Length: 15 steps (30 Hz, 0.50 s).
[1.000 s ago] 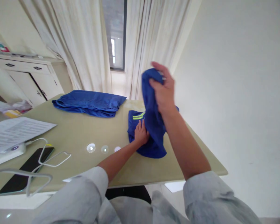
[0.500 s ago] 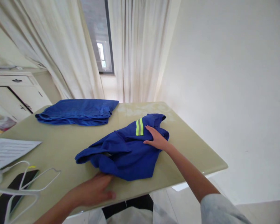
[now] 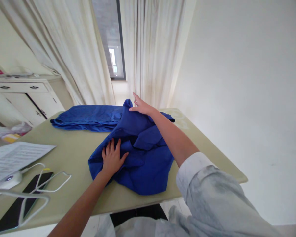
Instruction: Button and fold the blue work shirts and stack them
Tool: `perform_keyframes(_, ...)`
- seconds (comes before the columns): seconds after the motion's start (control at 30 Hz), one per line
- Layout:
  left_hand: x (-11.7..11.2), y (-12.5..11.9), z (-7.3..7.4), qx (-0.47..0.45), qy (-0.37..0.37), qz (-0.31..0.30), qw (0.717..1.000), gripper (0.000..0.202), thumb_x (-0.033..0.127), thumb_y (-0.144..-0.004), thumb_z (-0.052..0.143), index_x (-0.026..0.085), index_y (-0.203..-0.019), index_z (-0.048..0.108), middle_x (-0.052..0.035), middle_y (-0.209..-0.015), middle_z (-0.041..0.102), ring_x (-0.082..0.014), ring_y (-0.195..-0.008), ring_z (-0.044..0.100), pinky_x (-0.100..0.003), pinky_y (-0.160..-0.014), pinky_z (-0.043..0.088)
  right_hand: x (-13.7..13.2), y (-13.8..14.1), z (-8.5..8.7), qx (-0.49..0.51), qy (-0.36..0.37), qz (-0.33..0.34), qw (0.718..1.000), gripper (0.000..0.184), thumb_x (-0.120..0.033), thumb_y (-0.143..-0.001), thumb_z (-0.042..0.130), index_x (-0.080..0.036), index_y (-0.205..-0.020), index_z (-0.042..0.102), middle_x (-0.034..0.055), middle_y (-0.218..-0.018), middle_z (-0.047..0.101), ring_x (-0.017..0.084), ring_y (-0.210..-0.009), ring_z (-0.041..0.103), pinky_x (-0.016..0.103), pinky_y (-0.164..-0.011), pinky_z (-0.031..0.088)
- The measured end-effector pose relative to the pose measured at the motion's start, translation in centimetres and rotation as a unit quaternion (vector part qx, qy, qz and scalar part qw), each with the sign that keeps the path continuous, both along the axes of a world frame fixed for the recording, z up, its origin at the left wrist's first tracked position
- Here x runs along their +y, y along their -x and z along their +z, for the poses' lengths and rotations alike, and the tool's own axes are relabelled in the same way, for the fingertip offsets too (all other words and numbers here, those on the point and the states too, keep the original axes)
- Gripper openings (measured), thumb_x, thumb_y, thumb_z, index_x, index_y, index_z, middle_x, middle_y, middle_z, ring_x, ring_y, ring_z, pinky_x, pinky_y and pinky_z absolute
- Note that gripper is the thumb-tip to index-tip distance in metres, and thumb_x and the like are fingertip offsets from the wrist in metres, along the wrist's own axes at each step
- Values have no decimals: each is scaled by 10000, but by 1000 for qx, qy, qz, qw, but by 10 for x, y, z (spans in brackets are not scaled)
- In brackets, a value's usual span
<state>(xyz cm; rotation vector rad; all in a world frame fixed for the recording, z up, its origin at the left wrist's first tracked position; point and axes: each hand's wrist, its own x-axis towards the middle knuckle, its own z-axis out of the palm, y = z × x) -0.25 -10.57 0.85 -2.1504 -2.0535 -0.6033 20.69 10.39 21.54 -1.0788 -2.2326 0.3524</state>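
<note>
A rumpled blue work garment (image 3: pixel 148 168) lies on the table close to its front edge. My left hand (image 3: pixel 112 159) rests flat on the garment's left part, fingers spread. At the garment's far side, my right hand (image 3: pixel 141 106) has its thumb and index finger apart. A raised peak of the cloth stands beside that thumb, and whether the thumb touches it is hard to make out. My right forearm crosses over the garment and hides some of it. Behind and to the left, a folded blue cloth (image 3: pixel 88 115) lies partly covered by the raised cloth.
On the table (image 3: pixel 74 148), a printed sheet (image 3: pixel 19 158) lies at the left. Nearer are a dark phone (image 3: pixel 22 204), a white cable (image 3: pixel 56 189) and a white device (image 3: pixel 13 178). A white cabinet (image 3: pixel 51 102) and curtains (image 3: pixel 155 49) stand behind; a wall (image 3: pixel 236 82) rises right.
My left hand has moved from under the garment's near edge to on top of it. My right hand has gone far and left. The cloth's far side is raised, and its yellow-and-grey stripe is hidden.
</note>
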Motion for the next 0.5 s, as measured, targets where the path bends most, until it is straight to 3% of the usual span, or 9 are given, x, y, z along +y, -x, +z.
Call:
perform_keyframes(0.1,-8,34,-10,-7,15,16,1000,755,580,-1034,420,85,-1603,437,-251,-1649,425,-418,-1519,418,-597,-1216,356,-19,-18,-35,-4,0,14,1000,917,-433,-933,685,-216,-1699,230,153,-1716,334,299,-1582,331,508,-1296,272)
perform_keyframes(0.17,-14,57,-16,-3,15,-16,1000,725,572,-1049,364,100,-1591,463,-216,-1655,435,-371,-1522,431,-537,-1230,367,-46,-49,-66,-83,32,-55,995,894,-507,-914,709,-195,-1664,335,183,-1682,389,343,-1582,323,552,-1306,224)
perform_keyframes(0.23,-20,74,-20,10,28,-27,999,755,597,-1036,368,105,-1602,455,-217,-1659,428,-371,-1531,422,-531,-1231,370,-76,-86,-95,-153,72,-163,972,1062,-642,-816,786,-198,-1668,333,207,-1723,293,431,-1604,232,637,-1294,177)
perform_keyframes(0.3,-26,80,-21,33,63,-35,997,809,647,-999,414,114,-1606,463,-236,-1653,429,-409,-1538,405,-560,-1227,364,-108,-121,-120,-191,126,-217,949,1249,-672,-724,848,-234,-1709,217,197,-1762,179,473,-1584,262,657,-1260,259)
perform_keyframes(0.33,-31,81,-20,45,85,-47,994,822,668,-981,435,127,-1596,488,-239,-1654,427,-427,-1543,392,-575,-1228,356,-124,-136,-129,-199,149,-223,943,1271,-644,-713,863,-227,-1714,200,204,-1750,218,469,-1551,345,630,-1238,329)
perform_keyframes(0.43,-59,80,-14,64,154,-100,981,827,731,-919,505,186,-1536,587,-229,-1668,409,-460,-1550,367,-607,-1217,360,-170,-175,-145,-192,201,-198,940,1022,-524,-830,770,-189,-1682,314,185,-1634,468,404,-1462,508,543,-1222,401)
perform_keyframes(0.5,-82,84,-6,55,200,-139,968,847,779,-818,612,254,-1481,650,-209,-1631,474,-457,-1487,469,-604,-1173,422,-197,-198,-143,-174,235,-141,946,802,-485,-869,722,-234,-1594,488,126,-1530,601,370,-1417,563,507,-1222,412)
